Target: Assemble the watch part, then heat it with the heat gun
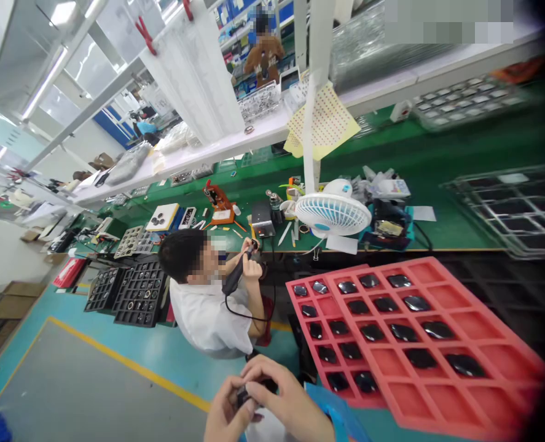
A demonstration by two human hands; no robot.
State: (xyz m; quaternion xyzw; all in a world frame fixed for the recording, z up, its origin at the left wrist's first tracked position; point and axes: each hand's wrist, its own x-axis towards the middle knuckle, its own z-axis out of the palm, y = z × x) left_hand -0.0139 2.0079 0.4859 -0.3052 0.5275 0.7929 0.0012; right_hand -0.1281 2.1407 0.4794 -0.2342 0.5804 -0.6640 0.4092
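At the bottom of the view, my left hand (pixel 223 410) and my right hand (pixel 284 396) come together with fingers curled. Between them they pinch a small black part (pixel 243 396), mostly covered by the fingers, so its exact kind does not show. A blue band or cuff (pixel 334 408) surrounds my right wrist. Just to the right lies a red tray (pixel 442 393) with glossy black pieces (pixel 438 330) in some of its compartments. It overlaps a second red tray (pixel 300 319) that holds similar pieces.
A seated co-worker (pixel 207 313) in white holds a dark corded hand tool (pixel 233 279) ahead of me. Beyond runs a green bench (pixel 466 215) with a white-and-blue fan (pixel 332 212) and an orange press (pixel 219 205). Black compartment trays (pixel 138 294) stand at the left.
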